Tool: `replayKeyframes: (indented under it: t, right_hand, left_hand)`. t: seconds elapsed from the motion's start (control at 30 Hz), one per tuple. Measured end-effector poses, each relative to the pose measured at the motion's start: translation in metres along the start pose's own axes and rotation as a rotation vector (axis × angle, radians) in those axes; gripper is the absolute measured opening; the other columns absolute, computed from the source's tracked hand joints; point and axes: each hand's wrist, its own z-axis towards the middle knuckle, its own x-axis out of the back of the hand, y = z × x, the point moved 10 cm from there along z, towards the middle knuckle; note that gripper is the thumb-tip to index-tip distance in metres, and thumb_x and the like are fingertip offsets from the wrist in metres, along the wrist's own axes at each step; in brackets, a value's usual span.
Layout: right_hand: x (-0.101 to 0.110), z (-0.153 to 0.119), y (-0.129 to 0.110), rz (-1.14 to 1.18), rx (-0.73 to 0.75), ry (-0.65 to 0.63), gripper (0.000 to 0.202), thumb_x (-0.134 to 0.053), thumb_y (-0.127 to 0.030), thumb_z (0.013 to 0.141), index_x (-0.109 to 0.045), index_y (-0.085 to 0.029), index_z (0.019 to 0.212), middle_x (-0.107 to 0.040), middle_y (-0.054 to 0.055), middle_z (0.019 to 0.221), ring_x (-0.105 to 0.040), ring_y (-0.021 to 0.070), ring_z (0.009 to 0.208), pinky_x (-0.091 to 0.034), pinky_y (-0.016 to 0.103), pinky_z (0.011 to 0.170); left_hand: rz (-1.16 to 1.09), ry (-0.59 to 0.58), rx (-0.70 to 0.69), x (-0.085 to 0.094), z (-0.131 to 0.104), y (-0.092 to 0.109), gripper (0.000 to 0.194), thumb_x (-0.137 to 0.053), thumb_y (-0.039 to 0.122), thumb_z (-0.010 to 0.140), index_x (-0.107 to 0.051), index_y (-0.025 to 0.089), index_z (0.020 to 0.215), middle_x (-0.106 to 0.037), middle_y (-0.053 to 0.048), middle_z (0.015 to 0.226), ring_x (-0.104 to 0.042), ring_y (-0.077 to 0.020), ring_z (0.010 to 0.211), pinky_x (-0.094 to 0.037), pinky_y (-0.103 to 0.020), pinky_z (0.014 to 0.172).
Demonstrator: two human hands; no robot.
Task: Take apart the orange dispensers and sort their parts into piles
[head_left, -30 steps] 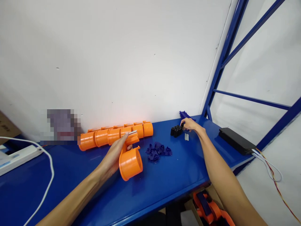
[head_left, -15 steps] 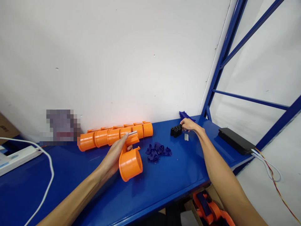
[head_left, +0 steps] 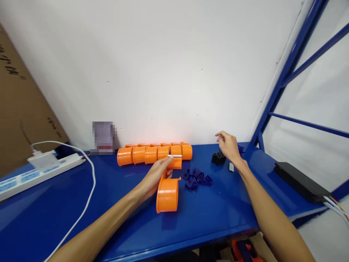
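Note:
My left hand is closed around the handle part of an orange plastic piece with a wide round cup at its lower end. Under my left thumb, a thin silvery rod lies along the top of that piece. My right hand is raised just above and beside a cluster of black tubes, its fingers bent and fingertips close together; whatever they pinch is too small to make out. Several dark blue plastic parts lie between the two hands. A small pale metal piece rests below my right wrist.
A row of orange cups lies along the wall on the blue table. Left are a power strip, a white cable and a cardboard box. A black flat device sits right, near a blue frame.
My right hand has lifted from the black tubes. My left hand still holds the orange piece, now turned slightly. The view has shifted left, showing more of the cardboard box.

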Motion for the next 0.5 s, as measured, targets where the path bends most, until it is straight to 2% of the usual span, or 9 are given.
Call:
replayKeyframes:
  t: [0.03,0.1,0.2,0.37,0.5]
  right_hand:
    - [-0.010,-0.008,-0.026,0.117,0.095,-0.051,0.023,-0.046,-0.020,0.093,-0.069,-0.018,0.098,-0.071,0.004,0.080,-0.064,0.0177,0.071,-0.046,0.027,0.072]
    - [-0.037,-0.032,-0.074,0.305,0.256,-0.250,0.024,-0.049,-0.033,0.096,-0.067,-0.018,0.091,-0.068,0.002,0.076,-0.059,0.0151,0.065,-0.043,0.025,0.065]
    - [-0.066,-0.067,-0.118,0.414,0.380,-0.483,0.024,-0.055,-0.039,0.095,-0.063,-0.018,0.086,-0.064,-0.001,0.073,-0.053,0.0124,0.062,-0.037,0.023,0.060]
    - [-0.086,-0.087,-0.125,0.452,0.391,-0.678,0.025,-0.057,-0.036,0.094,-0.053,-0.018,0.076,-0.052,-0.005,0.065,-0.043,0.0094,0.058,-0.030,0.022,0.056]
    - [-0.092,-0.097,-0.130,0.511,0.398,-0.881,0.028,-0.056,-0.037,0.094,-0.052,-0.018,0.074,-0.050,-0.005,0.062,-0.041,0.0085,0.057,-0.029,0.022,0.055]
  left_hand:
    - [0.041,-0.014,-0.011,-0.001,0.000,0.001,0.050,-0.072,0.064,0.076,-0.049,0.019,0.071,-0.043,0.006,0.056,-0.037,-0.0078,0.050,-0.034,-0.019,0.047]
    - [0.114,-0.047,-0.028,-0.004,0.000,0.004,0.050,-0.070,0.063,0.077,-0.047,0.019,0.071,-0.039,0.007,0.057,-0.033,-0.0071,0.048,-0.031,-0.019,0.045]
    - [0.189,-0.119,-0.031,-0.011,-0.001,0.006,0.046,-0.070,0.062,0.077,-0.051,0.019,0.076,-0.033,0.008,0.057,-0.026,-0.0068,0.047,-0.032,-0.019,0.043]
    - [0.292,-0.243,0.010,-0.019,-0.003,0.002,0.041,-0.073,0.056,0.075,-0.063,0.018,0.089,-0.024,0.010,0.056,-0.020,-0.0075,0.047,-0.043,-0.023,0.042]
    - [0.278,-0.332,0.098,-0.016,0.004,-0.010,0.036,-0.075,0.052,0.075,-0.064,0.018,0.082,-0.024,0.011,0.053,-0.020,-0.0066,0.044,-0.046,-0.024,0.040]
